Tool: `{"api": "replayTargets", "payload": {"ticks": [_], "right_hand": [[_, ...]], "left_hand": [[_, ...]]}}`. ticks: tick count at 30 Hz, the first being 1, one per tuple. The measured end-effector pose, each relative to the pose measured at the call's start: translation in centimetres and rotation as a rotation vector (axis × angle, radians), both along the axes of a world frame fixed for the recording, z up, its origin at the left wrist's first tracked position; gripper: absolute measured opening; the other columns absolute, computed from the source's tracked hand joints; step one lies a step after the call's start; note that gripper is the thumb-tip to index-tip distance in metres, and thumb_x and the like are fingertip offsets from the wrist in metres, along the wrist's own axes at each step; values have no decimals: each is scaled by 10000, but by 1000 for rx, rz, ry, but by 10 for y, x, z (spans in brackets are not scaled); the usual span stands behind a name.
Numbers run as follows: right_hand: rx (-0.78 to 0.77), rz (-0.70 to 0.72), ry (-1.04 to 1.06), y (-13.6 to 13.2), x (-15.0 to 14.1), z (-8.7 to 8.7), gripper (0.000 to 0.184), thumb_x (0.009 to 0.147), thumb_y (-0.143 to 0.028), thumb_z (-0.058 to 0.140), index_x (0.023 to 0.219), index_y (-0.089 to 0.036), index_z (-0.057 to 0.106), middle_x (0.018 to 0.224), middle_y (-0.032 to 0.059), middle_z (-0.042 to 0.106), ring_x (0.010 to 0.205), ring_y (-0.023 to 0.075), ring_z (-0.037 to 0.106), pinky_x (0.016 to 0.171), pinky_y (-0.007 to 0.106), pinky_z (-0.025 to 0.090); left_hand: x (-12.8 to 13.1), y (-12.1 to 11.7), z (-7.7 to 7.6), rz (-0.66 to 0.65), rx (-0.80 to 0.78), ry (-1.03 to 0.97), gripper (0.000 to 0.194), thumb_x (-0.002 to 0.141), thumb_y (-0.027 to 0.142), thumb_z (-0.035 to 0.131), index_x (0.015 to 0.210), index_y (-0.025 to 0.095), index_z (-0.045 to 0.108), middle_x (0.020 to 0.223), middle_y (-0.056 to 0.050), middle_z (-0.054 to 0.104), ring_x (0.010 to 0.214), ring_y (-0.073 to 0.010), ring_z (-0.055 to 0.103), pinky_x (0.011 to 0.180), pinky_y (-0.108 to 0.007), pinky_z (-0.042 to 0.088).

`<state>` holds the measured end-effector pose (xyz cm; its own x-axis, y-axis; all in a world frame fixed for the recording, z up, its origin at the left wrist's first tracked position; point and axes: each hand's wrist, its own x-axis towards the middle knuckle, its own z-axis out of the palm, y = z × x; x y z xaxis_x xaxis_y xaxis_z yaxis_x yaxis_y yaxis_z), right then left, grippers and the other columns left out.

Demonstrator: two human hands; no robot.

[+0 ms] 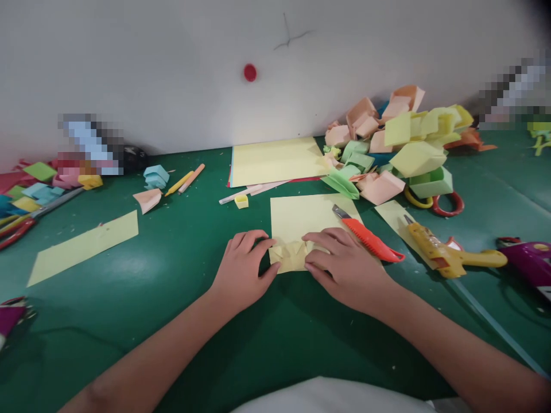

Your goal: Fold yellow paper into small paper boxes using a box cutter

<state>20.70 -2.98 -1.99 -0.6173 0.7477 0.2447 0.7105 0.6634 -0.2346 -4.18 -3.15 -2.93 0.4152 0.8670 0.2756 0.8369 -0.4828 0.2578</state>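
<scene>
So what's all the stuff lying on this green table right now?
folded yellow paper piece: one, yellow, pinched between both hands
square yellow paper sheet: one, under the folded piece
orange utility knife: one, beside right hand
yellow glue gun: one, far right
pile of folded paper boxes: many, pink, yellow, green, back right
stack of yellow paper sheets: one, by wall
yellow paper strip: one, left
red-handled scissors: one, under the pile
green table mat: one
left hand: one, on folded piece
right hand: one, on folded piece
</scene>
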Motion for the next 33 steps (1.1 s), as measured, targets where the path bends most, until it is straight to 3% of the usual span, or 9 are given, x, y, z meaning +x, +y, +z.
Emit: {"api": "replayTargets", "payload": {"ticks": [7, 11, 13, 18, 22, 28, 33], "right_hand": [[-116, -17, 79, 7, -8, -5, 95, 944, -205, 569, 1021, -221, 622, 1255, 101, 659, 1165, 300, 544, 954, 517, 480], [-146, -45, 155, 7, -11, -4, 357, 911, -189, 609, 1259, -219, 535, 1249, 104, 634, 1140, 298, 531, 956, 501, 480], [-158, -43, 174, 8, -12, -4, 374, 927, -190, 589, 1296, -223, 540, 1212, 105, 638, 1089, 287, 543, 923, 481, 491], [-191, -34, 153, 12, -13, -10, 124, 959, -205, 575, 1024, -207, 681, 987, 77, 670, 917, 242, 566, 846, 415, 483], [-141, -4, 168, 12, -13, -11, 122, 954, -163, 575, 883, -193, 671, 913, 65, 674, 857, 217, 562, 805, 373, 471], [11, 174, 75, 7, -7, -11, 241, 991, -113, 472, 991, -175, 705, 970, 84, 681, 883, 224, 563, 835, 397, 468], [88, 168, -7, -4, -7, -10, 272, 971, -57, 453, 1044, -146, 699, 997, 102, 687, 884, 233, 566, 811, 396, 478]], "left_hand": [[0, 2, -1, -37, -63, -54, 248, 929, 271, 604, 1163, 193, 627, 1222, -101, 609, 1125, -281, 564, 947, -471, 481], [0, 3, -1, -104, -152, -78, 154, 934, 204, 565, 1084, 192, 600, 1105, -66, 662, 1032, -242, 599, 877, -421, 468], [0, 3, 0, -142, -175, -92, 124, 950, 192, 535, 1057, 194, 598, 1042, -53, 677, 977, -224, 610, 849, -400, 468], [0, 4, 0, -172, -163, -117, 215, 959, 195, 542, 1164, 207, 605, 1054, -56, 678, 973, -222, 609, 827, -382, 480], [-1, 3, -3, -222, -113, -77, 156, 970, 196, 545, 1079, 195, 656, 1028, -60, 668, 941, -214, 600, 826, -386, 468], [0, -2, -3, -311, 79, 58, 199, 1011, 168, 484, 1010, 164, 682, 991, -58, 681, 913, -204, 620, 807, -381, 454], [-1, -8, 3, -366, 189, 150, 242, 1017, 137, 454, 946, 151, 685, 895, -51, 677, 874, -195, 632, 790, -373, 466]]}}
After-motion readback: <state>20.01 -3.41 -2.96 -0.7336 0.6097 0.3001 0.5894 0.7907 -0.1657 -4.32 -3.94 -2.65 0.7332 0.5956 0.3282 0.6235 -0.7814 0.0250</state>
